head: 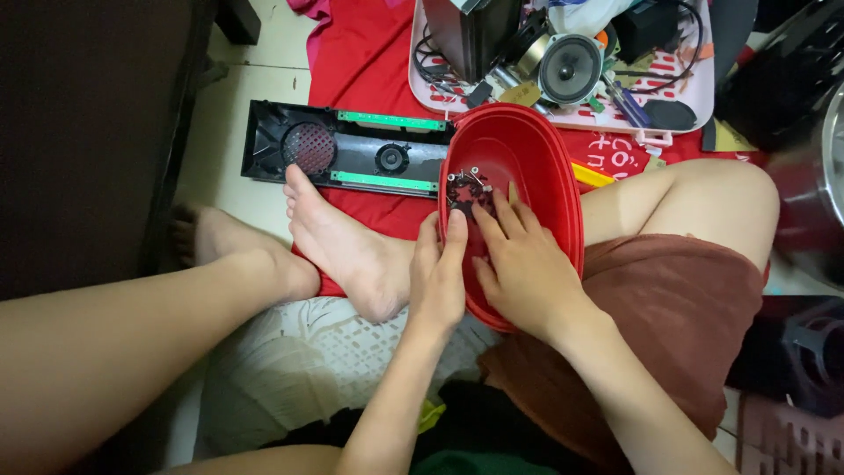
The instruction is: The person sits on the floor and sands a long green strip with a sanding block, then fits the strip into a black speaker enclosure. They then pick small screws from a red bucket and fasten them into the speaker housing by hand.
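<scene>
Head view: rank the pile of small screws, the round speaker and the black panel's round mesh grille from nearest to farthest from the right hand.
1. Pile of small screws: inside the red oval tub, right at the fingertips of the right hand.
2. Round speaker: up in the pink tray, beyond the tub.
3. Round mesh grille: far left, on the black panel.
</scene>
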